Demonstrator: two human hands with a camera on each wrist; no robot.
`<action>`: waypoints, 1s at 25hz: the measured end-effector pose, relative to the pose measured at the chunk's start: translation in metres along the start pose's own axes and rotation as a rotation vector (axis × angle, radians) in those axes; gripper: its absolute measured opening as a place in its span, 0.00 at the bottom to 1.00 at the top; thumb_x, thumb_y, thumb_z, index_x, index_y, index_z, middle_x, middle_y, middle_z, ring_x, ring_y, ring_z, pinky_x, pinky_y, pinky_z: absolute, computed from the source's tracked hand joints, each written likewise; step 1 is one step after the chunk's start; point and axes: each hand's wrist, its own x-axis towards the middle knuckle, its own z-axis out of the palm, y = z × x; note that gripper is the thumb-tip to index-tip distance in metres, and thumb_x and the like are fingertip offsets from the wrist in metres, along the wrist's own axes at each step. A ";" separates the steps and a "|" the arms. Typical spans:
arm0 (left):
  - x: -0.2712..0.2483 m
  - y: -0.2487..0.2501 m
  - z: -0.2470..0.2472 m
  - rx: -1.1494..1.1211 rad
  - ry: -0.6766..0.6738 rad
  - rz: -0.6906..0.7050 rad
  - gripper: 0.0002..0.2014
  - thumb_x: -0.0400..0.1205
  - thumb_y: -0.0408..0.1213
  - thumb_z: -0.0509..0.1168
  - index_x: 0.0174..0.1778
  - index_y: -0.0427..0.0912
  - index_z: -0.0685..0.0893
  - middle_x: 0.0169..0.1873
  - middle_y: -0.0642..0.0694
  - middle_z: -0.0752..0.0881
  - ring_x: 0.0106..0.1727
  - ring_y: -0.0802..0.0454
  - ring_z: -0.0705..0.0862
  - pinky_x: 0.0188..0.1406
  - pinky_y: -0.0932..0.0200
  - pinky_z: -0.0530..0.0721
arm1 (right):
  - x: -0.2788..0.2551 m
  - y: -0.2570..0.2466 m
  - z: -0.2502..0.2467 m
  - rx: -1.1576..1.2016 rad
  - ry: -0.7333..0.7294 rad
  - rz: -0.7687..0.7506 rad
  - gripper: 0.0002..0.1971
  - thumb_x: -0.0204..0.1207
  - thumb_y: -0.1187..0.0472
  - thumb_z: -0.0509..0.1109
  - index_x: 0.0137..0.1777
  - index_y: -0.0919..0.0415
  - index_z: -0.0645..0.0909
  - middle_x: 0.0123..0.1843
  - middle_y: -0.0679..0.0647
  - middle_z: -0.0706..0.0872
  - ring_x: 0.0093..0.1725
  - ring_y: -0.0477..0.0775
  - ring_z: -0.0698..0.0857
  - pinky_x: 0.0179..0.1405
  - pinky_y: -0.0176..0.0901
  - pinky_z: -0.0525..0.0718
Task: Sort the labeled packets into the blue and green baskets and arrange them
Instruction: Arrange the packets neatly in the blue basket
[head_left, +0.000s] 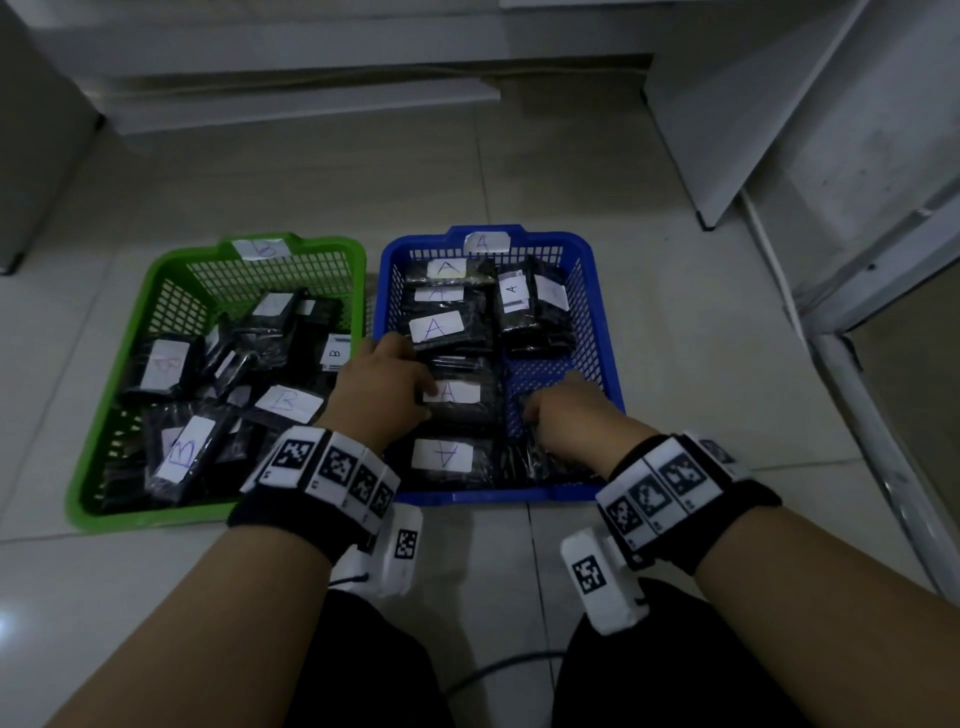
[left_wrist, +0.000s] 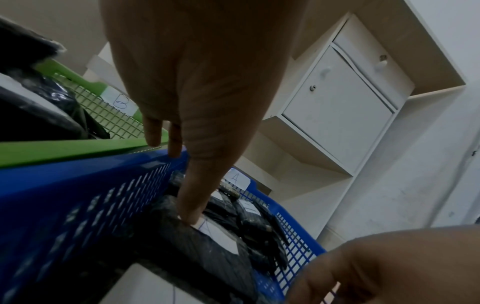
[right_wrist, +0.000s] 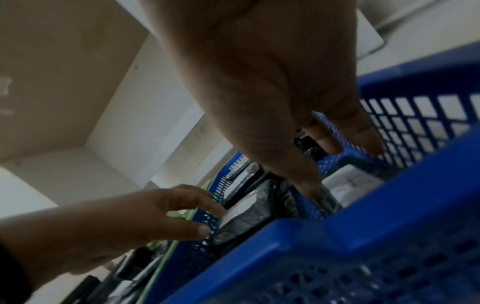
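The blue basket (head_left: 597, 322), tagged A, holds black packets with white A labels, laid in rows. The green basket (head_left: 130, 322), tagged B, holds a loose pile of B packets (head_left: 283, 402). My left hand (head_left: 384, 384) reaches over the blue basket's left wall. Its thumb (left_wrist: 192, 216) presses on an A packet (head_left: 457, 395) while the fingers stay straight by the rim. My right hand (head_left: 561, 415) is down in the basket's near right corner. There its thumb (right_wrist: 306, 189) and fingers (right_wrist: 369, 144) pinch a labelled packet (right_wrist: 350, 183) by its edges.
Both baskets stand side by side on a pale tiled floor (head_left: 701, 364). White cabinets and a shelf unit (head_left: 779, 130) line the back and right. A dark cable (head_left: 498, 667) runs on the floor between my knees.
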 end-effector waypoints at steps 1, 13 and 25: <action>-0.002 -0.001 0.002 -0.030 0.022 -0.018 0.16 0.73 0.43 0.74 0.58 0.53 0.86 0.72 0.48 0.68 0.73 0.39 0.64 0.73 0.45 0.68 | 0.002 0.001 0.000 -0.086 -0.015 0.012 0.21 0.81 0.65 0.57 0.73 0.53 0.74 0.72 0.58 0.74 0.71 0.63 0.69 0.73 0.52 0.70; -0.004 -0.018 0.004 -0.229 0.190 -0.270 0.21 0.78 0.35 0.67 0.69 0.46 0.80 0.76 0.38 0.68 0.74 0.35 0.67 0.71 0.43 0.71 | 0.001 0.003 -0.004 -0.073 -0.033 -0.086 0.18 0.83 0.53 0.60 0.69 0.58 0.78 0.69 0.60 0.78 0.68 0.60 0.74 0.62 0.44 0.75; -0.006 -0.014 -0.004 -0.391 0.072 -0.242 0.24 0.80 0.38 0.67 0.74 0.43 0.76 0.80 0.44 0.63 0.79 0.47 0.66 0.75 0.59 0.64 | -0.010 -0.021 -0.010 0.063 -0.306 -0.593 0.29 0.68 0.55 0.79 0.70 0.47 0.77 0.66 0.49 0.80 0.62 0.48 0.80 0.65 0.44 0.80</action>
